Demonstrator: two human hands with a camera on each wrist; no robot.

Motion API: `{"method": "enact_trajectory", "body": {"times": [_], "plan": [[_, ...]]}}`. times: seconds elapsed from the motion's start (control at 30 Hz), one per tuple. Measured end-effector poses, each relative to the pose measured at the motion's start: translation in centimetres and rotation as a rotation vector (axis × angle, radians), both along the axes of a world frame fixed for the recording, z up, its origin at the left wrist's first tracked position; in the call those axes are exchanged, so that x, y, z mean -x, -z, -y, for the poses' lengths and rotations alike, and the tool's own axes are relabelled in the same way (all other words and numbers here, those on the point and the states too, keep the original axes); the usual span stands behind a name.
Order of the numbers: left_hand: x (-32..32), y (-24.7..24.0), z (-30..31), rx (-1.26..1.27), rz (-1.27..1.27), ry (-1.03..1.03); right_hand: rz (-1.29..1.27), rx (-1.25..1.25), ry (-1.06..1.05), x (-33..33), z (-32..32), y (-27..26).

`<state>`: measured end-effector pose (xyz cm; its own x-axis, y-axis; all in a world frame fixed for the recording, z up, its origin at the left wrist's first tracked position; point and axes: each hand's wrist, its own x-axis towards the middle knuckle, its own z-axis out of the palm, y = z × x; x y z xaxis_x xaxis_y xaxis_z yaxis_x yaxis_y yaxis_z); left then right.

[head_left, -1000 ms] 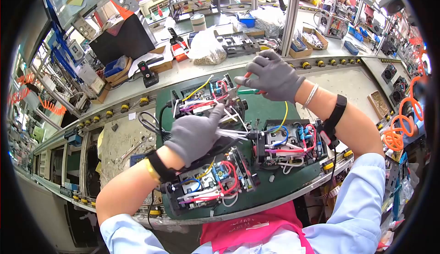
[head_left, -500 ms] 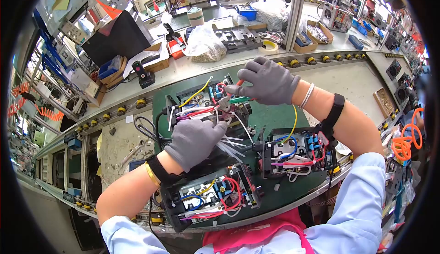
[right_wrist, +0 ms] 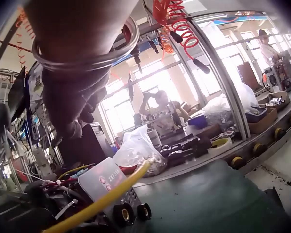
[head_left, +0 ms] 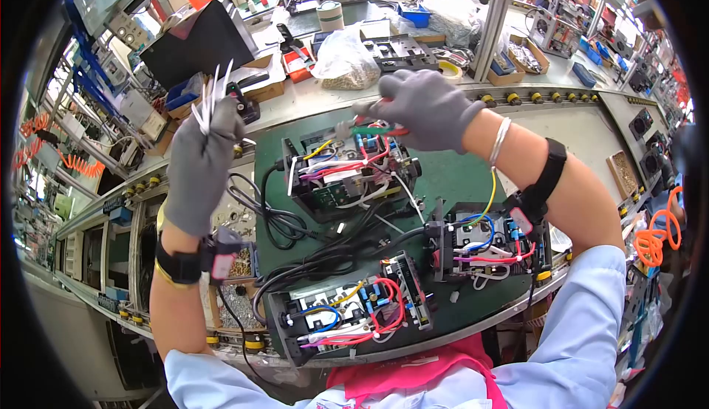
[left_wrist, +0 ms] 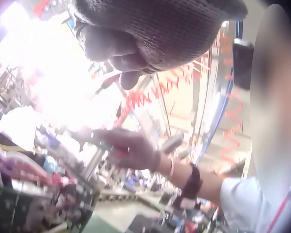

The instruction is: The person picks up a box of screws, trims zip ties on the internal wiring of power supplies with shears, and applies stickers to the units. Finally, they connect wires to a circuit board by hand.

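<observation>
My gloved left hand (head_left: 203, 162) is raised left of the green board, gripping a bundle of white cable ties (head_left: 210, 106) that fans upward. In the left wrist view its curled fingers (left_wrist: 111, 43) show at the top. The gloved right hand (head_left: 436, 110) holds pliers (head_left: 373, 130) with green and orange-red handles, their grey head pointing left over the far wired unit (head_left: 347, 176). That unit has a black chassis with yellow, pink and white wires, and a loose cable tie (head_left: 408, 187) sticks out at its right side.
Two similar wired units, one near left (head_left: 347, 309) and one at right (head_left: 487, 243), rest on the green board (head_left: 458, 169). Black cords (head_left: 317, 261) coil between them. Behind stand a plastic bag of small parts (head_left: 346, 62) and a black monitor (head_left: 196, 51).
My left hand has lifted away from the far unit, up and to the left, carrying the cable ties. The right hand and pliers have shifted slightly left and up off the unit.
</observation>
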<state>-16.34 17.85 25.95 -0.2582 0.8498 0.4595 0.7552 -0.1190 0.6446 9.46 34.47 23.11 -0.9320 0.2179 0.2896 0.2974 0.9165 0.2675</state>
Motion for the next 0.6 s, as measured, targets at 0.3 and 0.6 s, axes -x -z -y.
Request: {"method": "enact_trajectory", "body": {"times": [0.3,0.6], "plan": [[3.2,8.0,1.1,0.077,-0.683,0.066,-0.021,-0.024,-0.055,5.0,0.1,3.9],[0.8,7.9,-1.0,-0.007,-0.457,0.245,-0.04,-0.022,-0.067,5.7,0.4,4.5]]}}
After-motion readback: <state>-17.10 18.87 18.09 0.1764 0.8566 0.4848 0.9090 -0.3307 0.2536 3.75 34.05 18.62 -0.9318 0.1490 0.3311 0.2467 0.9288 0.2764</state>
